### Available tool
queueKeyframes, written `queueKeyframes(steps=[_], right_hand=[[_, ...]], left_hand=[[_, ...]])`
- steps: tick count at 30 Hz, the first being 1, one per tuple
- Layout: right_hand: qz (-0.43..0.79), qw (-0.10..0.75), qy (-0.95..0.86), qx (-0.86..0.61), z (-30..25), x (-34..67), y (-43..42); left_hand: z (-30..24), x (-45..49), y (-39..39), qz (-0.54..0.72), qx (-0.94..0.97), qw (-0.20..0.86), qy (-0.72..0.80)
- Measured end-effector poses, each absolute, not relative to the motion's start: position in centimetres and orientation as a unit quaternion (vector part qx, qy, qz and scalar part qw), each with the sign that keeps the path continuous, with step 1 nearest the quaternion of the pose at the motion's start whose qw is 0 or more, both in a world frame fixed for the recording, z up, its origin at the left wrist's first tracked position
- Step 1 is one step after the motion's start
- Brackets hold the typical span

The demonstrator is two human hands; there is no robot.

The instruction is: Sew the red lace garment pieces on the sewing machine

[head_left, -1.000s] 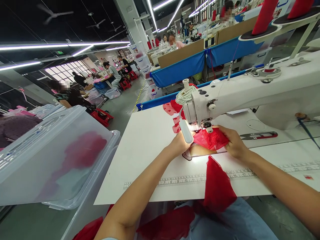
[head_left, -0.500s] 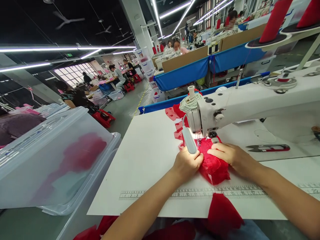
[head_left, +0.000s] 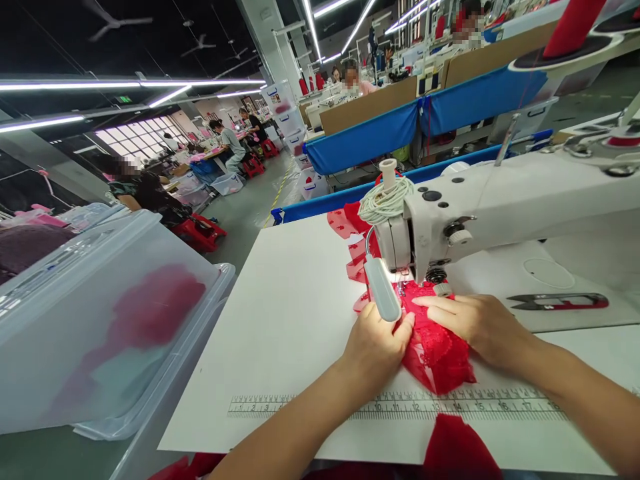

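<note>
A piece of red lace fabric (head_left: 437, 357) lies under the needle area of a white sewing machine (head_left: 530, 193), its loose end spread towards me. My left hand (head_left: 375, 343) is closed at the fabric's left edge, thumb on top; its fingertips are partly hidden behind a small grey lamp (head_left: 383, 290). From the right, my right hand (head_left: 487, 330) rests on the fabric with its fingers stretched out flat, close to the presser foot (head_left: 401, 288). More sheer red fabric (head_left: 356, 260) trails out behind the machine head.
Thread snips (head_left: 560, 302) lie on the machine bed at right. A printed ruler (head_left: 345, 405) crosses the white table (head_left: 280, 313). Another red piece (head_left: 457, 447) hangs at the front edge. A translucent bin (head_left: 100, 320) stands at left. Co-workers sit at other tables behind.
The view has shifted slightly, so machine and table sit lower and further right. Both hands stay on the red lace fabric beside the needle, with little visible change in their grip.
</note>
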State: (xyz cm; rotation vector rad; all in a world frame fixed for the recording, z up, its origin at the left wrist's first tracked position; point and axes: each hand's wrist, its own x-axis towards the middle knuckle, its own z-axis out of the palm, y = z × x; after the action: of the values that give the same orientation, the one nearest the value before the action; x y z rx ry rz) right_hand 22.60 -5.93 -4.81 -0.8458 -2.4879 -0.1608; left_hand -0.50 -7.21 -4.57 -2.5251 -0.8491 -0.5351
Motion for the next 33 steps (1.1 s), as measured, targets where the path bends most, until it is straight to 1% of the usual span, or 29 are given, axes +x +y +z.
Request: queueKeyframes(steps=[6, 11, 16, 22, 29, 33], right_hand=[[-0.111, 0.252, -0.885, -0.376, -5.5, 22.1, -6.5], [-0.099, 0.242, -0.875, -0.408, -6.7, 22.1, -6.8], [-0.077, 0.256, -0.874, -0.405, -7.3, 22.3, -6.6], [-0.083, 0.284, -0.870, -0.395, -7.5, 22.2, -6.5], [-0.079, 0.275, -0.872, -0.397, -7.3, 22.4, -6.4], [-0.068, 0.243, -0.884, -0.394, -6.7, 22.5, -6.4]], left_hand=[[-4.8, -0.8, -7.2, -0.170, -0.914, 0.218, -0.296], [-4.8, -0.8, -7.2, -0.182, -0.909, 0.230, -0.295], [-4.9, -0.9, -7.3, -0.191, -0.906, 0.231, -0.298], [-4.9, -0.9, -7.3, -0.201, -0.905, 0.229, -0.297], [-4.4, -0.6, -7.0, -0.236, -0.896, 0.232, -0.295], [-4.5, -0.9, -6.7, -0.233, -0.898, 0.235, -0.288]])
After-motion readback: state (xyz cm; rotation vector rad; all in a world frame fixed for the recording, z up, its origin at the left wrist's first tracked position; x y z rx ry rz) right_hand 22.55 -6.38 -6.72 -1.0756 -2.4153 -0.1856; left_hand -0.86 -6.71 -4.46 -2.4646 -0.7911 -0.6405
